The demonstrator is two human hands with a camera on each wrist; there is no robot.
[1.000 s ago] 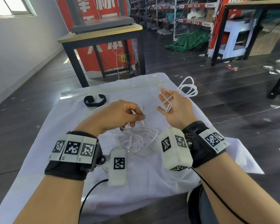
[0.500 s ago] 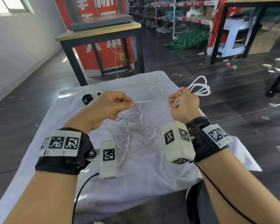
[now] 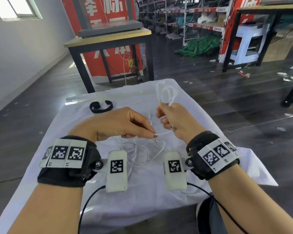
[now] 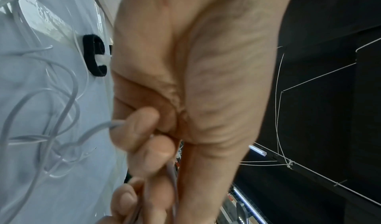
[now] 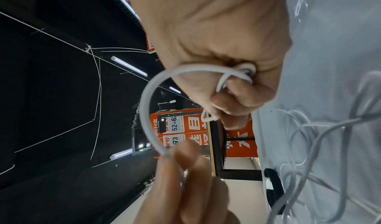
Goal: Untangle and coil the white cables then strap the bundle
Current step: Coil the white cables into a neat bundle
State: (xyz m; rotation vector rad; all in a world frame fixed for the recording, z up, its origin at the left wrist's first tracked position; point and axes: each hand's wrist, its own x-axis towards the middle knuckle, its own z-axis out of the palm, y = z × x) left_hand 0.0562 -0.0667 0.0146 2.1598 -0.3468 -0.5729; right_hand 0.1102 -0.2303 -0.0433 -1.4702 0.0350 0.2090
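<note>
A thin white cable (image 3: pixel 143 152) lies in loose tangled loops on the white-covered table (image 3: pixel 74 132). My right hand (image 3: pixel 169 118) grips a small coil of the cable (image 3: pixel 166 93), whose loops stick up above its fist; the fist (image 5: pixel 230 84) shows closed round the strands in the right wrist view. My left hand (image 3: pixel 147 134) pinches the strand leading from the coil (image 3: pixel 162 133) between thumb and fingertips (image 4: pixel 142 129), close beside the right hand. A black strap (image 3: pixel 101 107) lies curled on the cloth beyond the left hand, also visible as a strap (image 4: pixel 94 54) in the left wrist view.
A wooden-topped table with black legs (image 3: pixel 108 39) stands just beyond the covered table. Red banners, shelving and a green heap (image 3: pixel 199 46) fill the background. Dark floor surrounds the table, whose right edge (image 3: pixel 215 122) is near my right wrist.
My right hand has swung in toward the middle, bringing the coil upright. My left hand has moved right and nearer, so the taut strand between the hands has shortened.
</note>
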